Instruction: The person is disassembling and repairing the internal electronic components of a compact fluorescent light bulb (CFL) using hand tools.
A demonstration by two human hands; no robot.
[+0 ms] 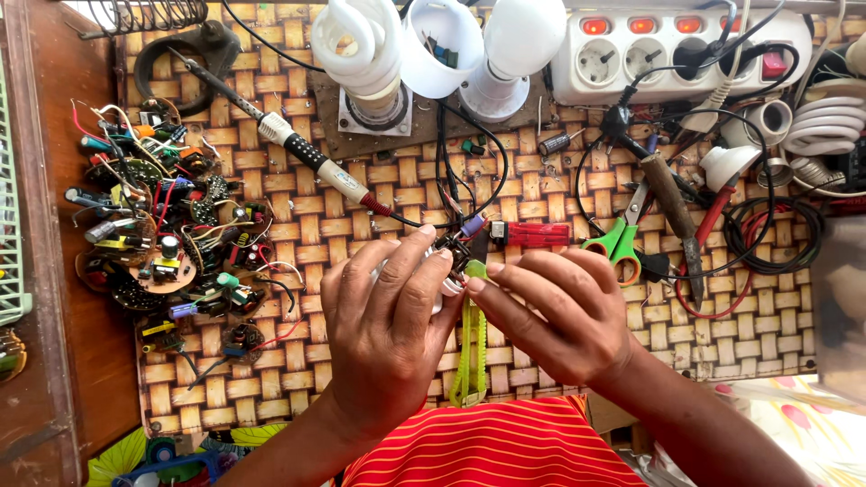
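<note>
Where the woven tabletop [271,307] lies, circuit boards [162,234] heaped well left of fingers; left hand [388,334] fingers grasping white lamp base [448,284]; right hand [559,311] fingers pinching green utility knife [471,343], touching base; green-handled scissors [618,243] just right.

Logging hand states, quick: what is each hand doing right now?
Left hand: fingers closed around a small white part.
Right hand: fingers pinching the tip of a green utility knife.

Both hands, left [386,338] and right [557,311], grip a small white lamp base [446,285] above a lime-green utility knife [470,347] on the woven-mat tabletop [740,338].
</note>
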